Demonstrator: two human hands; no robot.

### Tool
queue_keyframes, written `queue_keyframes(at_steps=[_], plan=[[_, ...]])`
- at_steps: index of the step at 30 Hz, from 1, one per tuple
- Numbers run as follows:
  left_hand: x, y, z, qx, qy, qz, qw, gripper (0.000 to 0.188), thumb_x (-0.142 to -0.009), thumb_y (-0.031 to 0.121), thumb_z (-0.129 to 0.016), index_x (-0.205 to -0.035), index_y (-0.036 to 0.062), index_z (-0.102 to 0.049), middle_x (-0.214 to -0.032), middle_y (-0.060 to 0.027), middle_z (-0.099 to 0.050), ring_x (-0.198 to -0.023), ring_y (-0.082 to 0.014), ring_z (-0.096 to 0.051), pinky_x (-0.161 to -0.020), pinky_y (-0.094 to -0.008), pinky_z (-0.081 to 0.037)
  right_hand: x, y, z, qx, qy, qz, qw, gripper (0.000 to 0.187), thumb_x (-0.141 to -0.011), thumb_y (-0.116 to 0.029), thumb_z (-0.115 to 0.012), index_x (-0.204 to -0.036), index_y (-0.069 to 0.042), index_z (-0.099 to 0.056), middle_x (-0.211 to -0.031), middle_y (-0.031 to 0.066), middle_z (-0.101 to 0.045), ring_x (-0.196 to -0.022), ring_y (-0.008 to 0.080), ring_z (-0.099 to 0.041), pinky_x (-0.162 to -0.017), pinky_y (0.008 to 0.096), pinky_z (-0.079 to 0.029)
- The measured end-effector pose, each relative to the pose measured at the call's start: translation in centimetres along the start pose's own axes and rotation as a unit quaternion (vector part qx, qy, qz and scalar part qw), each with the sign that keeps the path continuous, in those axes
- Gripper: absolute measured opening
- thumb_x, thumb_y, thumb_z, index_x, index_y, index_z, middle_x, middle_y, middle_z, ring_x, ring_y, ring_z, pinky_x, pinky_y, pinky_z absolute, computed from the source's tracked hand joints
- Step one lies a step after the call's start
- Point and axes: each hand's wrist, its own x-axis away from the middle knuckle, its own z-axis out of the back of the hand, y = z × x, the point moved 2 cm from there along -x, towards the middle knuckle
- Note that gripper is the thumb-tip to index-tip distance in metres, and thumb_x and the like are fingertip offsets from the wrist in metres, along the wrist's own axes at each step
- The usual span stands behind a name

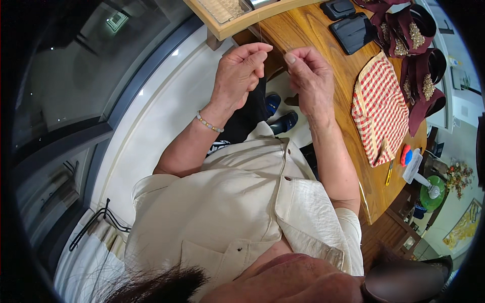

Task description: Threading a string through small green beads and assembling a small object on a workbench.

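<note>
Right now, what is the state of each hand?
Left hand: fingertips pinched together, seemingly on a thin thread; uncertain.
Right hand: fingers curled, thumb against forefinger; what it holds cannot be told.

Hands (275, 70) raised left of table (308, 30); checked cloth (380, 108) on table, cases (353, 31) beyond.

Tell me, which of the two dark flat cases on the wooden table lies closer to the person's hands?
The larger black case, lying just beyond the right hand. The smaller black case sits farther away, toward the table's far end.
</note>
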Motion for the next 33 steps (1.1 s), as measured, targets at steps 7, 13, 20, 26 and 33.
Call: queue_keyframes(at_steps=[7, 13, 20, 26, 33], plan=[[0.1, 0.4, -0.5, -0.006, 0.010, -0.043, 0.999, 0.022, -0.094, 0.021, -0.059, -0.106, 0.0041, -0.065, -0.056, 0.0034, -0.046, -0.043, -0.0012, -0.034, -0.036, -0.0167, -0.024, -0.7, 0.5, -1.1, 0.006, -0.054, 0.007, 0.998, 0.007, -0.087, -0.009, -0.066, -0.087, -0.002, -0.065, -0.071, -0.0047, -0.055, -0.064, 0.0028, -0.046, -0.058, 0.0172, -0.039], [-0.1, 0.3, -0.4, 0.042, -0.006, -0.029, 0.999, 0.023, -0.093, 0.021, -0.060, -0.106, 0.0030, -0.066, -0.055, 0.0036, -0.046, -0.043, -0.0017, -0.036, -0.035, -0.0168, -0.025, -1.1, 0.2, -1.6, 0.029, -0.035, 0.023, 0.999, 0.006, -0.085, -0.005, -0.066, -0.088, 0.000, -0.067, -0.073, -0.0035, -0.057, -0.067, 0.0040, -0.049, -0.063, 0.0187, -0.042], [-0.2, 0.4, -0.4, 0.033, -0.007, -0.036, 0.999, 0.025, -0.093, 0.021, -0.061, -0.108, 0.0013, -0.065, -0.056, 0.0032, -0.047, -0.043, -0.0016, -0.037, -0.035, -0.0170, -0.025, -1.4, 0.1, -1.8, 0.090, -0.029, 0.035, 0.995, 0.007, -0.084, -0.005, -0.067, -0.088, 0.001, -0.067, -0.073, -0.0023, -0.059, -0.067, 0.0047, -0.050, -0.062, 0.0192, -0.043], [-0.3, 0.3, -0.3, 0.043, -0.012, -0.034, 0.998, 0.024, -0.092, 0.020, -0.061, -0.107, 0.0014, -0.065, -0.055, 0.0030, -0.047, -0.043, -0.0017, -0.037, -0.035, -0.0170, -0.025, -1.5, 0.0, -1.8, 0.118, -0.019, 0.036, 0.992, 0.007, -0.083, -0.005, -0.068, -0.087, 0.001, -0.068, -0.072, -0.0017, -0.060, -0.066, 0.0049, -0.050, -0.059, 0.0200, -0.043], [-0.3, 0.2, 0.1, 0.048, 0.000, -0.029, 0.998, 0.021, -0.092, 0.020, -0.061, -0.102, 0.0021, -0.066, -0.055, 0.0034, -0.046, -0.042, -0.0016, -0.036, -0.035, -0.0169, -0.025, -1.5, 0.0, -2.1, 0.127, -0.025, 0.030, 0.991, 0.007, -0.083, -0.005, -0.068, -0.087, 0.001, -0.068, -0.070, -0.0020, -0.058, -0.064, 0.0051, -0.050, -0.059, 0.0197, -0.042]])
